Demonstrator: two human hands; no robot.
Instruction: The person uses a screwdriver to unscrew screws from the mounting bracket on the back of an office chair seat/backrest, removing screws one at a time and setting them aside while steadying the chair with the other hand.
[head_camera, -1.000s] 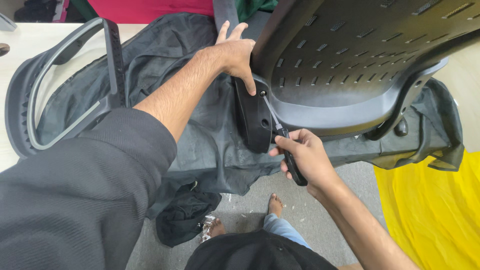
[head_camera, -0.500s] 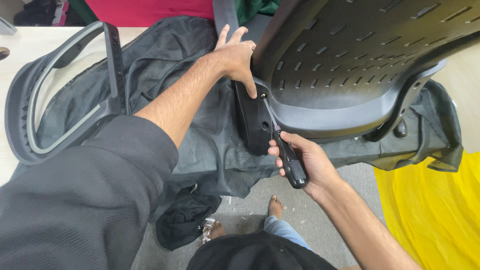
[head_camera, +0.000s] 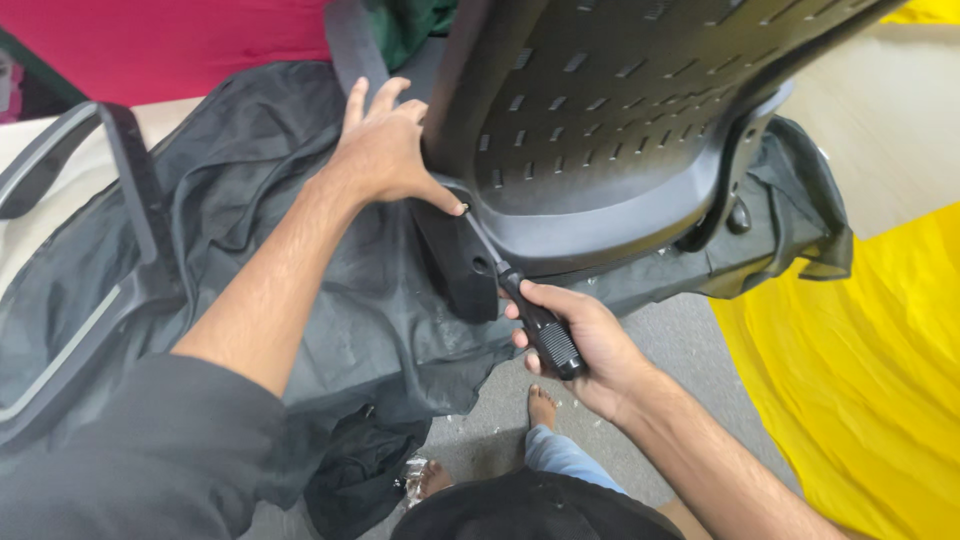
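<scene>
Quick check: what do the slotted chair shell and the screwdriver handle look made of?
Chair shell: looks like rigid moulded plastic, matte black, with rows of punched slots. Screwdriver handle, in the right hand: seems black plastic or rubber, with ribbed grip rings. Shaft looks metal.

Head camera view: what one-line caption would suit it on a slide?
Left hand steadies a slotted black chair seat while the right hand holds a black-handled screwdriver at its bracket.
</scene>
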